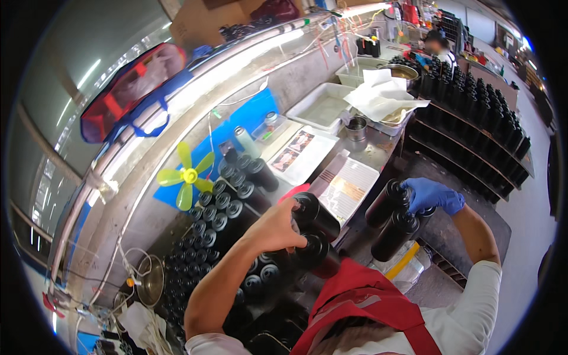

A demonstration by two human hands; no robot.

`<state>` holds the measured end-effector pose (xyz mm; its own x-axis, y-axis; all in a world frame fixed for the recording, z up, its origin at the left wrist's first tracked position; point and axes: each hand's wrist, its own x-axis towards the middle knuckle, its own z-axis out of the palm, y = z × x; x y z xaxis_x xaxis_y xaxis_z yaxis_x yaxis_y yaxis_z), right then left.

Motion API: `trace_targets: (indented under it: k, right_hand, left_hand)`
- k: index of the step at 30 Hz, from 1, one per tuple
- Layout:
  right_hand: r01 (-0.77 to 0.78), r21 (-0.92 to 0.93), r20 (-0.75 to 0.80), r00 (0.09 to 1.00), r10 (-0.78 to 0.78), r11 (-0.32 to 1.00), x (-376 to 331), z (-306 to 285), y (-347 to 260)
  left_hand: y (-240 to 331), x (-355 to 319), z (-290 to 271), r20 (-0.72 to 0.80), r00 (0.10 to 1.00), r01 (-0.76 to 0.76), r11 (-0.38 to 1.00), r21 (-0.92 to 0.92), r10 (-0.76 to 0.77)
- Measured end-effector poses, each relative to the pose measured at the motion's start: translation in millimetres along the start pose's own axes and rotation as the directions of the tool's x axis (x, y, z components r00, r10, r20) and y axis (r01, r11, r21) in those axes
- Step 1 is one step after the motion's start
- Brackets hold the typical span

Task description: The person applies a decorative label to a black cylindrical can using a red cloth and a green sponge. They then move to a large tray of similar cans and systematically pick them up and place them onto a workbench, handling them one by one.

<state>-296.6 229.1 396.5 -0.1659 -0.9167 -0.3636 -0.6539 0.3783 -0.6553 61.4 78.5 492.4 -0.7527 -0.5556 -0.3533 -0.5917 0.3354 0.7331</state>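
My bare left hand (pixel 277 226) is closed round the tops of two black bottles (pixel 322 255), which look like cylinders with narrow necks. They are in front of my red apron (pixel 370 296). To the right, my right hand (pixel 435 196), in a blue glove, grips the tops of more black bottles (pixel 395 235). At least two of these show plainly, and a third is partly covered by the glove. Left of my left hand, several similar black bottles (pixel 234 209) stand upright in close rows on the bench.
A yellow-green fan (pixel 189 176) stands behind the bottle rows. Beyond my hands lie a ribbed white tray (pixel 350 184), a printed sheet (pixel 299 152), a metal cup (pixel 356 128) and a white basin (pixel 319 107). At right, a tiered rack (pixel 467 148) holds many black bottles. A person (pixel 439 50) is farther back.
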Motion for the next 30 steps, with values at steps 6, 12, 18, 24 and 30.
trace_targets:
  k: [6,12,18,24,30]
  right_hand:
    - [-0.055,0.020,-0.024,0.998,0.056,0.998,85.6,-46.3,40.1]
    - [0.114,-0.128,-0.078,0.989,-0.124,0.985,212.6,-103.1,117.9]
    - [-0.051,-0.324,-0.056,0.998,0.034,0.945,340.1,-145.5,170.6]
    - [-0.048,-0.444,-0.156,0.987,-0.024,0.895,446.9,-160.2,215.7]
    - [-0.176,-0.311,-0.233,0.967,0.104,0.934,516.9,-174.9,230.0]
  left_hand:
    - [-20.5,145.6,6.6,0.084,0.996,-0.014,1.000,-0.012,0.015]
    - [-16.3,302.1,7.0,0.153,0.988,0.015,0.996,0.089,-0.028]
    - [-3.4,468.7,22.4,0.168,0.981,0.048,0.965,0.259,-0.094]
    - [2.7,604.9,41.5,0.137,0.982,0.103,0.973,0.205,-0.133]
    - [-17.2,706.5,69.0,0.039,0.997,0.062,0.969,0.237,-0.074]
